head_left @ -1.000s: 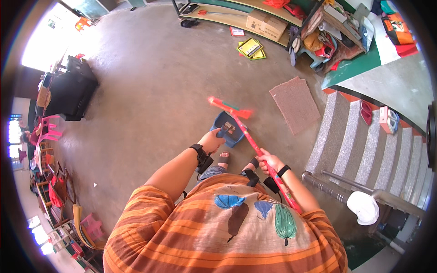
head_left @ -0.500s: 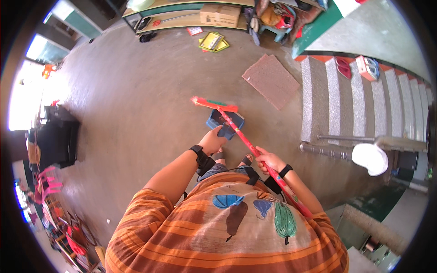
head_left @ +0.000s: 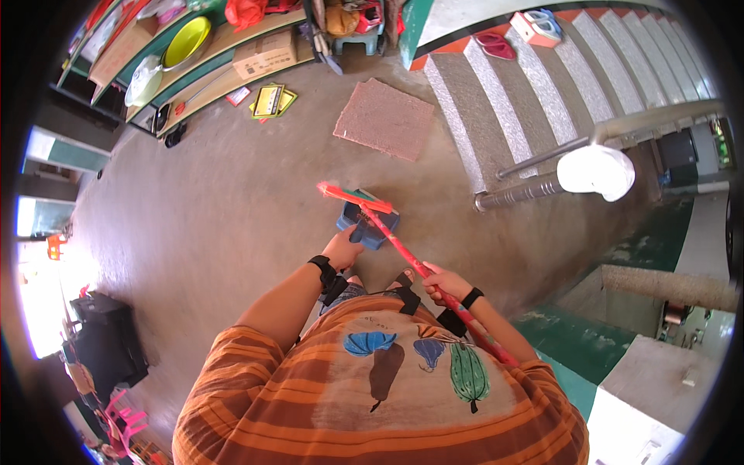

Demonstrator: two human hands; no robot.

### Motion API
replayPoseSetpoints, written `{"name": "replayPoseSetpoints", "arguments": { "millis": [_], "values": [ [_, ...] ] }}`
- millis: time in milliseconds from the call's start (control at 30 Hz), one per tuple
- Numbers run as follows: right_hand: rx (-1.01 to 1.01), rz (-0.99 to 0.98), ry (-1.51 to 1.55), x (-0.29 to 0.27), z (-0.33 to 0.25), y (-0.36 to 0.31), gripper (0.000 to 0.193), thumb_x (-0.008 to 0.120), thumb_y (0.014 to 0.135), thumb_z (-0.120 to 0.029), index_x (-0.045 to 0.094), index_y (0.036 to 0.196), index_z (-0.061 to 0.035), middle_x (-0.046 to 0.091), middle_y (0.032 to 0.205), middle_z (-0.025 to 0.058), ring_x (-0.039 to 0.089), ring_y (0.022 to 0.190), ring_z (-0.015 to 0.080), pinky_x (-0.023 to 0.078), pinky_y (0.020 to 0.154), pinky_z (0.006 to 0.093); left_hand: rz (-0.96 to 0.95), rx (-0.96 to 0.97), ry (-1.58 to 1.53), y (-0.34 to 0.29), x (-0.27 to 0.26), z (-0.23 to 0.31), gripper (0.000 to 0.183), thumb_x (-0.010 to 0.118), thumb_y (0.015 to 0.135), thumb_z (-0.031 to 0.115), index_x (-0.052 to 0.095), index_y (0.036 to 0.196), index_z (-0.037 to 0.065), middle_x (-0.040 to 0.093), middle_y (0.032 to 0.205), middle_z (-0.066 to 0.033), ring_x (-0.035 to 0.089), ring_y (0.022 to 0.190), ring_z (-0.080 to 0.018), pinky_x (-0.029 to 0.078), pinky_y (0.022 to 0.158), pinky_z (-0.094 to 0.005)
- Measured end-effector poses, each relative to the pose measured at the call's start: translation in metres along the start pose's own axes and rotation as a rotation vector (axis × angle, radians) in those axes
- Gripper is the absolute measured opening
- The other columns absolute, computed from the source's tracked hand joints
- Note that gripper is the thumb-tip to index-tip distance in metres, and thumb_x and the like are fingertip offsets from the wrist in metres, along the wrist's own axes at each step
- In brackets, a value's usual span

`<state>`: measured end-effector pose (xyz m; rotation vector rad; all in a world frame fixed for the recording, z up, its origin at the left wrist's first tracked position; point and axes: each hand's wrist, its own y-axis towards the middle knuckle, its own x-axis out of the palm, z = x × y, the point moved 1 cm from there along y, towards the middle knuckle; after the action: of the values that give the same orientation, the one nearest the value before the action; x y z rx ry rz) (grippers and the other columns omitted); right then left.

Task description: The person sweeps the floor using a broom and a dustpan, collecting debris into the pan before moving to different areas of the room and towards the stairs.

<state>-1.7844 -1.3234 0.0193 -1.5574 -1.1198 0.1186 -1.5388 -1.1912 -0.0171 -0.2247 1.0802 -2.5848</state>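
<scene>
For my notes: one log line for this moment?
left hand: holds blue dustpan | right hand: grips red broom | concrete floor

Both forearms come up from the lower edge, bare below the short sleeves, and reach forward and down ahead of the body. The left arm stretches out nearly straight, a dark band around its wrist; the left hand (head_left: 343, 248) is closed, fingers curled under, knuckles turned up. The right arm is bent more sharply at the elbow and held closer to the body, also with a dark band at the wrist. The right hand (head_left: 442, 280) sits lower and nearer the chest than the left hand, closed in a fist, thumb side toward the left hand. The two hands are apart.
</scene>
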Motion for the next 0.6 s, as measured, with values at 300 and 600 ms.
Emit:
{"name": "replayPoseSetpoints", "arguments": {
  "millis": [300, 600],
  "values": [
    [-0.16, 0.227, 0.031, -0.082, -0.026, -0.017, 0.073, 0.049, 0.078, -0.007, 0.008, 0.136, -0.0181, 0.044, 0.056, 0.0024, 0.041, 0.039, 0.0123, 0.033, 0.035, 0.0259, -0.072, -0.015, 0.123, 0.024, 0.087, 0.06, 0.062, 0.051, 0.072, 0.011, 0.029, 0.13, 0.003, 0.046, 0.057, -0.0065, 0.043, 0.039, -0.0156, 0.033, 0.035, -0.0299],
    [-0.146, 0.367, 0.013, -0.174, -0.037, 0.019, 0.077, 0.048, 0.076, -0.007, 0.002, 0.136, -0.0216, 0.043, 0.054, 0.0024, 0.04, 0.039, 0.0127, 0.033, 0.034, 0.0281, -0.089, -0.03, 0.178, 0.067, 0.161, 0.076, 0.065, 0.05, 0.074, 0.007, 0.023, 0.133, 0.003, 0.042, 0.052, -0.0037, 0.039, 0.036, -0.0122, 0.031, 0.033, -0.0276]
  ]
}}
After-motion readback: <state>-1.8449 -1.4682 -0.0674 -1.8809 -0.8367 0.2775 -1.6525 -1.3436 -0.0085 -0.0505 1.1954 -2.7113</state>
